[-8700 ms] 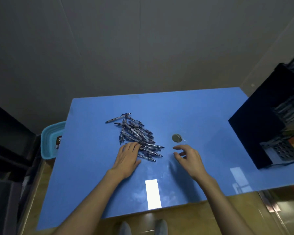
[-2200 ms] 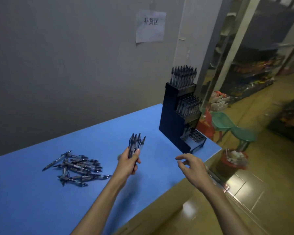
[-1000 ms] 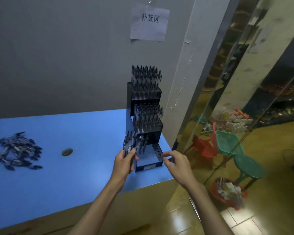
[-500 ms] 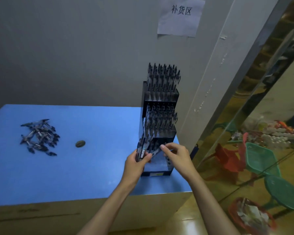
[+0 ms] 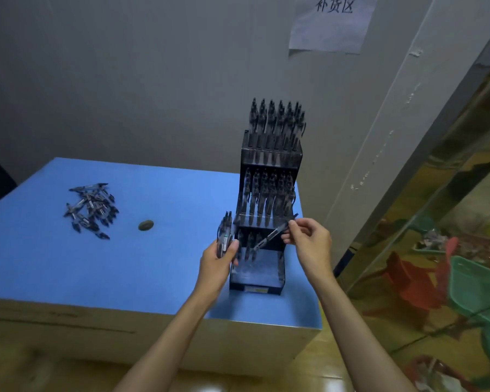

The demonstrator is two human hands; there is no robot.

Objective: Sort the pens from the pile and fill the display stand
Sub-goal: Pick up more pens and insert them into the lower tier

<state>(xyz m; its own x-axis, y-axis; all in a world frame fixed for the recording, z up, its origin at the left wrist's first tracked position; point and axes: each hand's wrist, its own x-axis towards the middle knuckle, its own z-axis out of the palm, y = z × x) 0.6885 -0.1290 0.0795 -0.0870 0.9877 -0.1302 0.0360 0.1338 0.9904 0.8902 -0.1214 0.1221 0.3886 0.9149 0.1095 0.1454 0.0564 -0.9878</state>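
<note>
A black tiered display stand [image 5: 255, 282] stands at the right end of the blue table [image 5: 125, 264]. Its top and middle tiers are packed with upright pens; the bottom tier holds a few at its back. My left hand [image 5: 215, 260] grips a bundle of pens [image 5: 225, 234] upright just left of the stand. My right hand [image 5: 309, 239] pinches a single pen [image 5: 275, 232], tilted with its tip down over the bottom tier. A pile of loose pens [image 5: 89, 207] lies at the table's left.
A small dark round disc [image 5: 146, 225] lies between the pile and the stand. A grey wall with a paper sign [image 5: 333, 21] is behind. To the right are a mirrored panel, a red stool [image 5: 416, 278] and a green stool [image 5: 475, 287] on the floor.
My right hand has drawn one pen out of the bundle and now holds it slanted over the bottom tier. The left hand keeps the bundle beside the stand.
</note>
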